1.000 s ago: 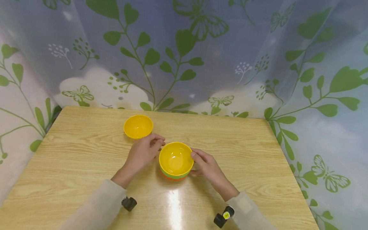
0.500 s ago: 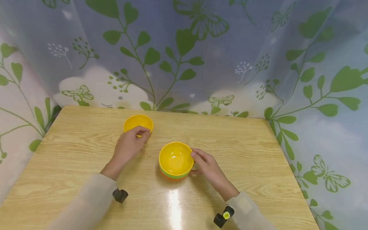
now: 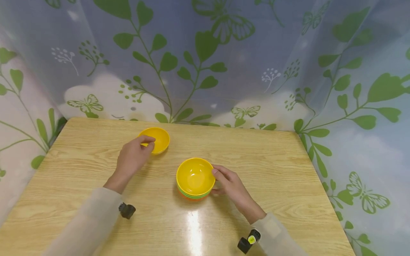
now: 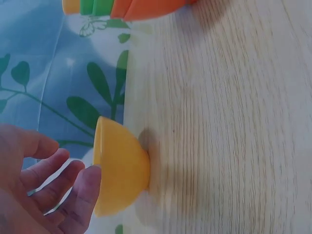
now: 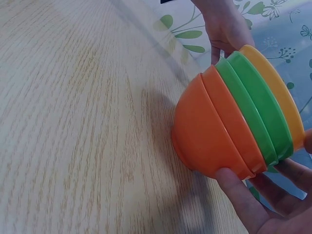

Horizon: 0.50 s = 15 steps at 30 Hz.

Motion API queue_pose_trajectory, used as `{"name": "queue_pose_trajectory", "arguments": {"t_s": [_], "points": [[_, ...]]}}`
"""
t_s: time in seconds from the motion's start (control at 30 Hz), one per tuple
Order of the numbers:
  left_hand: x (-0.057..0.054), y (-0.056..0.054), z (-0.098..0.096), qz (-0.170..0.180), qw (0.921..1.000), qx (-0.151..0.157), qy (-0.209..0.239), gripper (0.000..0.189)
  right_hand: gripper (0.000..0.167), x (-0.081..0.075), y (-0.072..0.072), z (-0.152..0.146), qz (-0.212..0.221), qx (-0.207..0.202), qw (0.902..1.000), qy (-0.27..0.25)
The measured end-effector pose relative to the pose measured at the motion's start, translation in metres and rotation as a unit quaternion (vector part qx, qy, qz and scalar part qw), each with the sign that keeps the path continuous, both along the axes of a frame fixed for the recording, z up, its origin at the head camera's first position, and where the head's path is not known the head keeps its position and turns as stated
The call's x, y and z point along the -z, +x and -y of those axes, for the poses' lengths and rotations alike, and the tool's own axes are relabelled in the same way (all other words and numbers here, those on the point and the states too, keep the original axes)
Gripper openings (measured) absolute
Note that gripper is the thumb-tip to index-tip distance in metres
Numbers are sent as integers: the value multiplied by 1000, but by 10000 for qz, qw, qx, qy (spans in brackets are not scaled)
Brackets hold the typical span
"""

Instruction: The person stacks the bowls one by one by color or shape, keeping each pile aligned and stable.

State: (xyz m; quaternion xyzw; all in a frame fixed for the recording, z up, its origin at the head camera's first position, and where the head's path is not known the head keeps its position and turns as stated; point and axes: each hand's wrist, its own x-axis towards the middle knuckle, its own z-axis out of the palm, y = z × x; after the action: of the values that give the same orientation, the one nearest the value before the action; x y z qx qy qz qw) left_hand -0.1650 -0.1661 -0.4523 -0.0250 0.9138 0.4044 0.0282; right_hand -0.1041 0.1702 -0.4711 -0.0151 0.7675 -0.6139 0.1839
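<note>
A lone yellow bowl (image 3: pixel 162 139) stands upright toward the back left of the table. My left hand (image 3: pixel 132 156) hovers at its left front side, partly covering the rim. In the left wrist view, loosely bent fingers (image 4: pixel 87 183) overlap that bowl's rim, with no grip on it visible. My right hand (image 3: pixel 235 188) holds a stack of nested bowls (image 3: pixel 195 177) from the right, thumb at the top rim and other fingers along the side. The right wrist view shows a yellow bowl (image 5: pixel 273 83) on top, two green bowls (image 5: pixel 256 107) below it and two orange bowls (image 5: pixel 207 129) at the bottom.
The wooden table (image 3: pixel 80 170) has its far edge against a hanging curtain (image 3: pixel 250 71) printed with leaves and butterflies. Bare wood lies between the single bowl and the stack. Small black cameras sit at both wrists.
My left hand has moved left, from beside the stack, across the front of the single yellow bowl to its left side. The right hand and the stack have stayed in place.
</note>
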Motion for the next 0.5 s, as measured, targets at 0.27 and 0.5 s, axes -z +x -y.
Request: {"name": "queue_pose_trajectory", "arguments": {"t_s": [0.27, 0.5], "points": [[2, -8, 15, 111, 9995, -266, -106, 41, 48, -2, 1, 2, -47, 86, 10000, 1], [3, -14, 29, 158, 9987, -453, -177, 44, 48, -2, 1, 2, -50, 49, 10000, 40]]}}
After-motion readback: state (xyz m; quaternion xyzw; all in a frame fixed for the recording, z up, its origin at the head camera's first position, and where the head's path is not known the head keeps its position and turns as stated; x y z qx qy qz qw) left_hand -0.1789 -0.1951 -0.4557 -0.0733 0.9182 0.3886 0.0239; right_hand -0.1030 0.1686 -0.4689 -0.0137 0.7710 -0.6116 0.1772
